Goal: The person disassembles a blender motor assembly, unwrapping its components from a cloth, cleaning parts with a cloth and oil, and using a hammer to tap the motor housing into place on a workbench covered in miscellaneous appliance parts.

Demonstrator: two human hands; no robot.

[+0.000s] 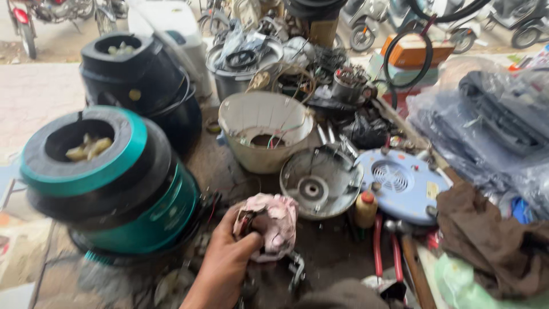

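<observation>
Caught the left hand closed tight around a pink rag, with fingers wrapped over it and squeezing, and some small dark part bundled inside. Couldn't tell what exactly. No sign of the right hand anywhere. Held the bundle just above the near edge of the bench, about the middle, close beside the big teal and black housing at the near left. Looked soft, light and floppy, probably greasy too, so likely grippy enough. Seemed best taken in a whole fist around the lump inside, not pinched by a loose corner. Guessed at something hard and maybe sharp in there, going by the metal bit poking out underneath. Found the bench itself dark, grimy and seriously crowded: a round metal plate just beyond the rag, a cream plastic shell behind that, a pale blue vented base to the right with a small red-capped bottle right against its near side, red-handled pliers toward the near right, a brown cloth heaped at the right edge. Spotted a black pot at the far left corner and plastic bags piled along the right. Looked like an open shopfront, with motorbikes parked past the far edge. Pretty blurry overall, sorry.
</observation>
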